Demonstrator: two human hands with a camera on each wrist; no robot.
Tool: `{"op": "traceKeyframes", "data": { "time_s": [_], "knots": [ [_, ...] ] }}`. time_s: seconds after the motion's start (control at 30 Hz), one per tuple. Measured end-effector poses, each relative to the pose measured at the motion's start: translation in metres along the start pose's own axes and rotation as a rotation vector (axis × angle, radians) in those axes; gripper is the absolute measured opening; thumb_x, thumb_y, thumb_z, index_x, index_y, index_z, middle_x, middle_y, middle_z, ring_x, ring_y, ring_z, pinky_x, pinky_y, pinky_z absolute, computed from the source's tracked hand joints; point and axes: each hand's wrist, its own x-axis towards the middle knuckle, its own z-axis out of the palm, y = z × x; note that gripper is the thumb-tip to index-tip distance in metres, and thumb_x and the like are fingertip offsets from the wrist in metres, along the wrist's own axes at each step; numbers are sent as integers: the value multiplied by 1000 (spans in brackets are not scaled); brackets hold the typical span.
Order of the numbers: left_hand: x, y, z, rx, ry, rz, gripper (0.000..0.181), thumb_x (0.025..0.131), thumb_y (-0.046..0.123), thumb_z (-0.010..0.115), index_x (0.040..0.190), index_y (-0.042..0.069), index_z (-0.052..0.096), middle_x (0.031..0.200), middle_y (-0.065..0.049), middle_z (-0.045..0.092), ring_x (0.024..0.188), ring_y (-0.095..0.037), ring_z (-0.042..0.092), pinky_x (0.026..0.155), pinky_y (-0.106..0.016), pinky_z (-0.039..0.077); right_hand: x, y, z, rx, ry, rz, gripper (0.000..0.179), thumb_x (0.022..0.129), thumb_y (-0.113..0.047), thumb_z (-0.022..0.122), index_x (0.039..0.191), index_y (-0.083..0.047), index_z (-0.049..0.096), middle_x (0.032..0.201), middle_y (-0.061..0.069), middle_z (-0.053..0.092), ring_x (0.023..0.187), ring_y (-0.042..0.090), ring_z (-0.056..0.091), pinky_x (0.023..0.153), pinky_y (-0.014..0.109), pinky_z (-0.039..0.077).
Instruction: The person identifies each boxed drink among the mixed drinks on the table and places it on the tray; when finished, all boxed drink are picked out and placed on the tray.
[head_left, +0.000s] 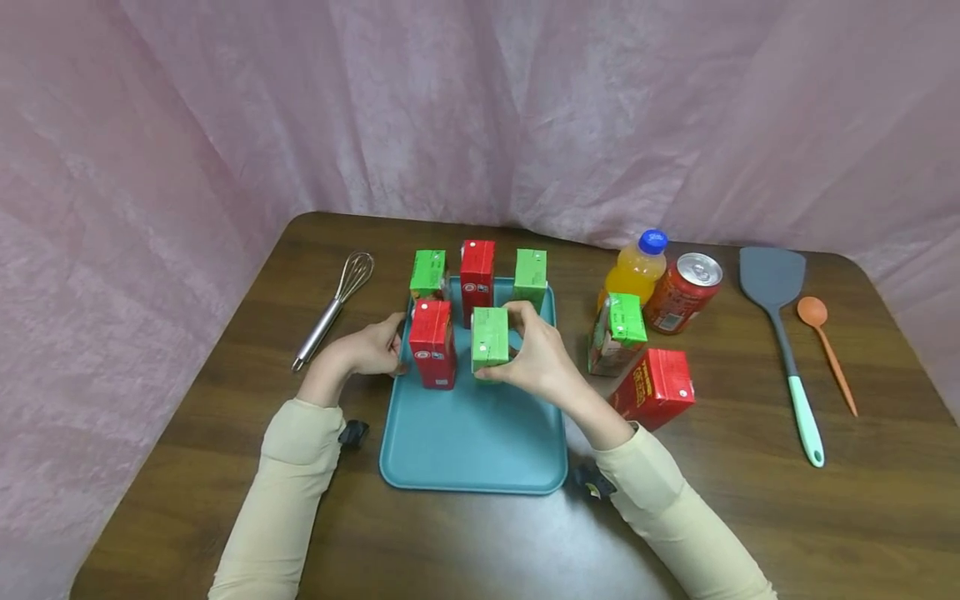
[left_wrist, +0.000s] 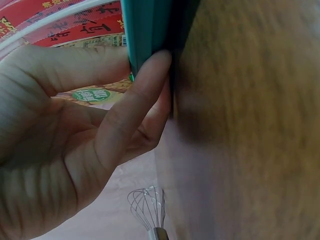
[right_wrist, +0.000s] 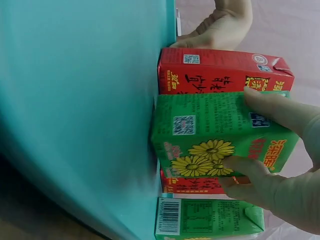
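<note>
A teal tray [head_left: 480, 454] lies on the table with several drink cartons standing on it. My right hand [head_left: 543, 358] pinches a green drink carton [right_wrist: 215, 132] with yellow flowers between thumb and fingers, upright over the tray's middle. Its base is at the tray surface; whether it touches I cannot tell. My left hand [left_wrist: 75, 130] grips the tray's left rim, thumb above and fingers below. Between the hands stands a red drink carton [head_left: 433, 346]. Along the back stand a green-topped carton [head_left: 429, 271], another red carton [head_left: 477, 271] and a second green carton [head_left: 531, 271].
Right of the tray are an orange drink bottle [head_left: 636, 271], a red can [head_left: 684, 296], a green-topped carton [head_left: 618, 333] and a tilted-looking red carton [head_left: 652, 390]. Farther right lie a spatula [head_left: 783, 342] and an orange spoon [head_left: 828, 350]. A whisk [head_left: 333, 308] lies at the left.
</note>
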Motion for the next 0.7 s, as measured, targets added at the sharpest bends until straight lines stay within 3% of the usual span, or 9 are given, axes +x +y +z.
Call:
{"op": "traceKeyframes", "data": {
  "time_s": [0.27, 0.57, 0.7],
  "knots": [
    [0, -1, 1, -14, -7, -1, 87, 77, -2, 64, 145, -7, 10, 76, -8, 49, 66, -16, 45, 61, -29, 38, 2, 3, -1, 131, -77, 87, 82, 66, -7, 82, 133, 0, 34, 132, 16, 45, 124, 29, 48, 89, 39, 47],
    [-1, -3, 2, -28, 0, 0, 86, 78, -4, 63, 145, -7, 9, 77, -9, 49, 66, -17, 45, 60, -29, 39, 3, 3, 3, 197, -175, 104, 86, 74, -11, 78, 143, -3, 27, 145, 15, 35, 129, 30, 40, 92, 38, 44],
    [-1, -1, 4, -39, 4, 1, 86, 77, -4, 63, 145, -7, 10, 78, -9, 49, 67, -17, 46, 60, -29, 39, 1, 2, 1, 142, -210, 77, 91, 76, -13, 77, 147, -4, 21, 149, 13, 31, 133, 30, 36, 94, 42, 42]
  ]
}}
